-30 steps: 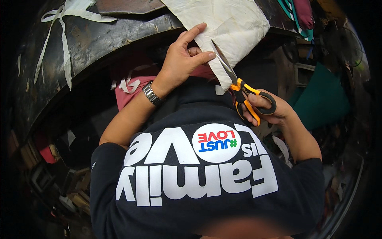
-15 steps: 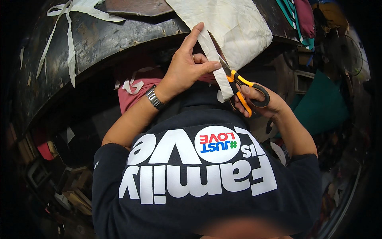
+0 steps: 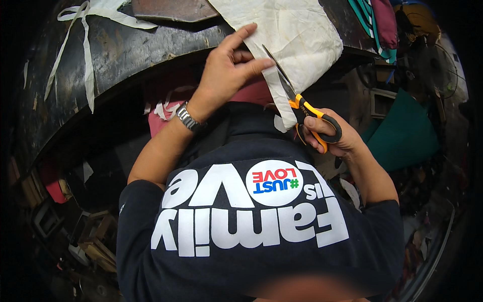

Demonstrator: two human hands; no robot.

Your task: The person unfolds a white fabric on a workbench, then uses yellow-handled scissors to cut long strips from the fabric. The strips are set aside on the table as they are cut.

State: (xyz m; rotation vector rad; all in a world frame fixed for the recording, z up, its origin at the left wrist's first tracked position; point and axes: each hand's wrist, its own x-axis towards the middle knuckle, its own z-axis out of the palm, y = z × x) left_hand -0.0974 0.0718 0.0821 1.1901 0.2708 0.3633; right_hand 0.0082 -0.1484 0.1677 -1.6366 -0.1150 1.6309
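Observation:
A large off-white cloth (image 3: 299,38) lies over the table's near edge, with a narrow strip (image 3: 279,98) hanging from its left side toward my lap. My left hand (image 3: 226,73) has its thumb and fingers closed on the cloth near the top of this strip, with the index finger stretched along the cloth's edge. In my right hand (image 3: 338,132) are scissors (image 3: 307,109) with yellow and black handles. Their dark blades point up and left, between the strip and the main cloth. My thumb and fingers are in the handle loops.
The dark, worn table (image 3: 126,55) curves across the top. Loose white strips (image 3: 88,55) hang over its left edge, and a brown flat piece (image 3: 173,9) rests at the back. Pink fabric (image 3: 158,123) lies below the table edge. Green material (image 3: 405,128) and a fan (image 3: 443,70) are at the right.
My left hand has shifted slightly up and left, its thumb higher on the strip. The scissors and right hand have moved a little down and right.

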